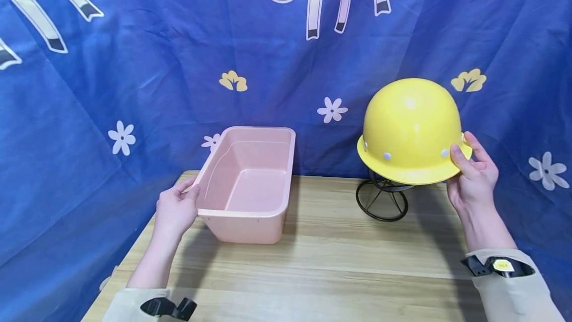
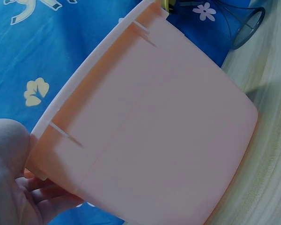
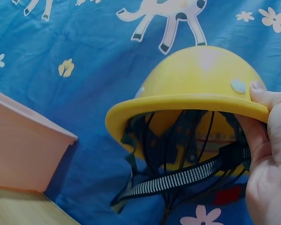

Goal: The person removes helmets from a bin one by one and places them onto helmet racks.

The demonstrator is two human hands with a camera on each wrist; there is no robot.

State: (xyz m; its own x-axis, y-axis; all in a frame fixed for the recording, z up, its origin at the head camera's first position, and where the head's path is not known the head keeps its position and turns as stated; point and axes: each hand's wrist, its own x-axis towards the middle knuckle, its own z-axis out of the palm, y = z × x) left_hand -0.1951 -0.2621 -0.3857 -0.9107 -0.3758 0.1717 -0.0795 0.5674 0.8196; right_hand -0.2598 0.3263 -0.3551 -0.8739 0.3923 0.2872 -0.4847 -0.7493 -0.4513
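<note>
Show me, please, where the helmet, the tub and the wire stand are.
helmet (image 1: 411,123), head view, front of the dome.
tub (image 1: 248,175), head view, inner floor.
wire stand (image 1: 381,206), head view, base ring.

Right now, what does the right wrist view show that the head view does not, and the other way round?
Only the right wrist view shows the underside of the yellow helmet: its black webbing and a striped chin strap.

Only the head view shows the left hand gripping the rim of the pink tub, the tub's empty inside, and the black wire stand under the helmet on the wooden table.

Both show the right hand pinching the helmet's brim, part of the tub, and the blue cloth.
</note>
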